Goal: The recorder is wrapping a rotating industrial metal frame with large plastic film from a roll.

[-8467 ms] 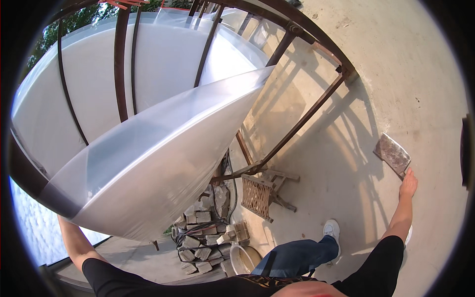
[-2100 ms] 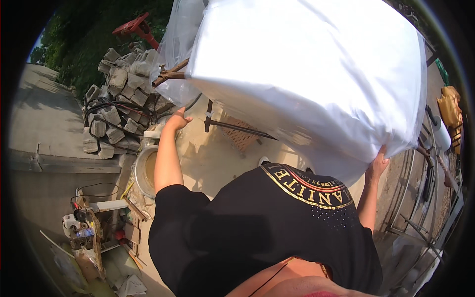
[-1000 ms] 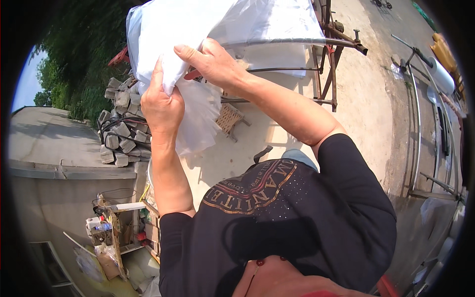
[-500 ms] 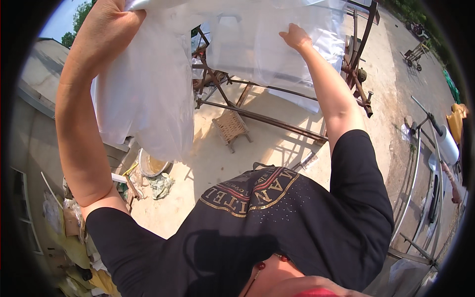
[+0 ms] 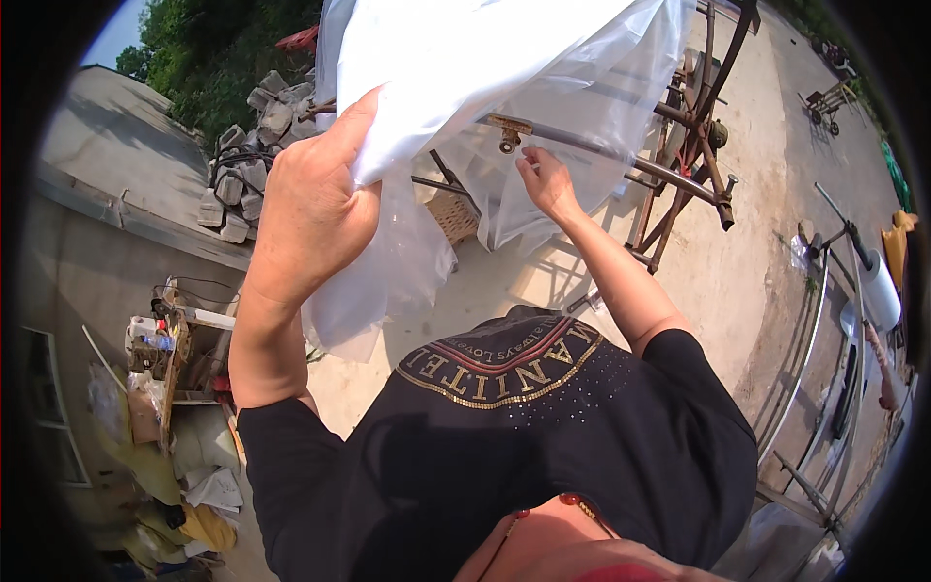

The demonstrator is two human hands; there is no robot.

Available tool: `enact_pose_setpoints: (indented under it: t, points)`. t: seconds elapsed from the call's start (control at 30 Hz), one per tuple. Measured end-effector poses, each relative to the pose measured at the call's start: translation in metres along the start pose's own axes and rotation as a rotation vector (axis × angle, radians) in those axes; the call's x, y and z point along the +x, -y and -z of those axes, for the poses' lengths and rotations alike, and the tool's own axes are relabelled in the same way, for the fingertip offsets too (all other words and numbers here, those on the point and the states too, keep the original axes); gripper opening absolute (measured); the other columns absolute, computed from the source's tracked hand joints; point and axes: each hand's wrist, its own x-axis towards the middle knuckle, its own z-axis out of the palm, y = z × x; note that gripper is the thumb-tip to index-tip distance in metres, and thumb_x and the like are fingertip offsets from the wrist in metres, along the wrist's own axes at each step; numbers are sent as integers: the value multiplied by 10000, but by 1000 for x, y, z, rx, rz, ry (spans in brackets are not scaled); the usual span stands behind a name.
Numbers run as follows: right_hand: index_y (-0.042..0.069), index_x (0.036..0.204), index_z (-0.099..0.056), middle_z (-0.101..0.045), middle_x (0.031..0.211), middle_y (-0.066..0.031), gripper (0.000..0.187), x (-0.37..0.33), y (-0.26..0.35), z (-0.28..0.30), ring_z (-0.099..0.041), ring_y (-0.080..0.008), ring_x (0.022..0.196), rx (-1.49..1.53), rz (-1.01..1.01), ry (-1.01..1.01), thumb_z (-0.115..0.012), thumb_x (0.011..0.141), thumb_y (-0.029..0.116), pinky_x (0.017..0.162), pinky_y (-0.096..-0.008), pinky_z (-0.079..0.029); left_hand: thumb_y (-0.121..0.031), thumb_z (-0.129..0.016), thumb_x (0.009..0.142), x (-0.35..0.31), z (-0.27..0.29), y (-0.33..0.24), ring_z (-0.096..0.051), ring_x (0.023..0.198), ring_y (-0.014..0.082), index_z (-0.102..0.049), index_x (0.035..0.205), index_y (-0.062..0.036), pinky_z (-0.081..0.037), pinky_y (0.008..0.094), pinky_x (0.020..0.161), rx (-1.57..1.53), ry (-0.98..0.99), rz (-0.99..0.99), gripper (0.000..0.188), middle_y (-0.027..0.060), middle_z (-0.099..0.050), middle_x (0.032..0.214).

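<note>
A bright white fold of plastic sheeting [image 5: 436, 87] is pinched between the thumb and fingers of my left hand [image 5: 325, 194], raised in front of me. From there the translucent film hangs down past a rusty metal frame [image 5: 679, 175]. On a horizontal bar of this frame sits a brass-coloured bulldog clip [image 5: 509, 132], with film around it. My right hand [image 5: 550, 184] is just below and right of the clip, its fingers curled in. Whether film lies between those fingertips cannot be made out. Part of a woven stool [image 5: 453, 216] shows behind the hanging film.
Stacked blocks [image 5: 247, 175] lie at the far left beside a sloping roof [image 5: 116, 136]. Clutter with bags and boards [image 5: 179, 388] lines the left wall. To the right stands a metal rack [image 5: 824, 369] with a white film roll [image 5: 878, 286]; a small wheeled cart [image 5: 826, 105] is farther off.
My left hand has come down and rightward, drawing the sheeting with it. My right hand has moved lower and left to the clip, which now shows. The stool is now mostly covered by film.
</note>
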Motion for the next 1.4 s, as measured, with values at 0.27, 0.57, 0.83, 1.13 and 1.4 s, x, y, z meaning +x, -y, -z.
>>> enact_pose_setpoints:
  t: [0.27,0.57,0.83,1.13,1.4]
  points:
    - [-8,1029,-502,-561,948,-69,339,-4,20,-45,-555,-121,785,802,-151,27,-587,811,237,640,-272,-481,50,-459,599,-49,-94,-4,-581,701,403,-396,1257,10,-474,448,616,-51,134,172,663,240,-596,853]
    - [32,702,-512,-485,528,-30,353,-115,22,81,-451,-93,396,696,-628,58,-538,851,351,347,-228,-398,22,-504,627,-64,-159,-5,-599,695,377,-350,1271,30,-495,444,597,-99,254,83,662,214,-580,974]
    - [64,675,-501,-502,534,-27,356,-120,32,186,-467,-84,418,641,-567,-176,-515,866,364,407,-216,-419,-6,-525,658,-63,-242,-16,-586,562,314,-409,1219,2,-503,396,504,-63,331,-21,573,142,-474,884]
    - [26,851,-602,-562,851,-1,308,-27,54,189,-472,-92,842,330,-237,-165,-496,883,314,835,-243,-333,-51,-529,694,-55,-271,-46,-591,529,287,-421,1201,10,-507,366,467,-184,284,-97,521,152,-475,871]
    - [7,717,-590,-515,672,-8,368,21,38,169,-446,-96,627,309,-430,-182,-592,804,365,577,-237,-343,-76,-538,686,-52,-298,-62,-593,559,309,-364,1271,3,-513,406,516,-145,453,7,615,156,-466,913]
